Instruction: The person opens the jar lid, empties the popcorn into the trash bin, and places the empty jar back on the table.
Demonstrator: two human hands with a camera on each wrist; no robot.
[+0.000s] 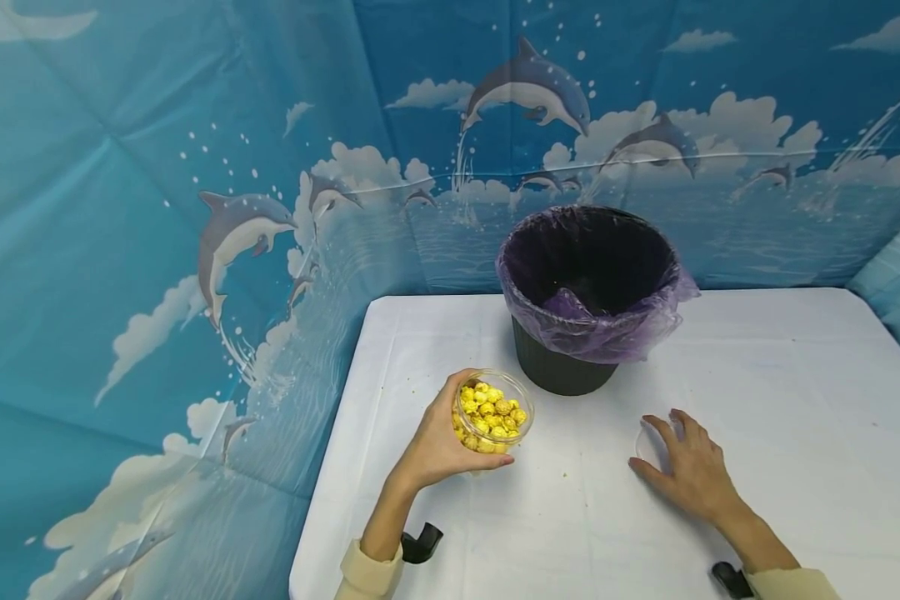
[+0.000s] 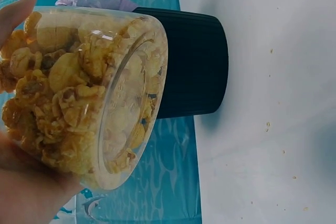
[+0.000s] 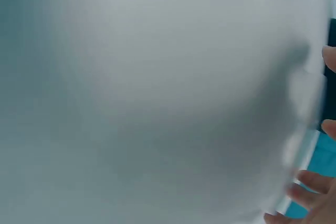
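My left hand (image 1: pixel 438 433) grips a clear plastic tub (image 2: pixel 134 98) filled with yellow popcorn (image 1: pixel 489 417), thumb on the near side and fingers round the far side. The tub has no lid on, and its mouth faces up toward the head camera. Over the right part of the table, my right hand (image 1: pixel 686 467) holds a clear round lid (image 1: pixel 651 446) by its edge, thumb and fingers spread across it. The lid is faint against the white cloth; in the right wrist view its edge runs close beside the fingertips (image 3: pixel 310 182).
Behind the tub stands a dark bin (image 1: pixel 566 371) lined with a purple plastic bag (image 1: pixel 607 333). Small crumbs (image 2: pixel 268 126) dot the white table (image 1: pixel 795 375). A blue dolphin-print curtain (image 1: pixel 330 250) hangs along the back and left edges.
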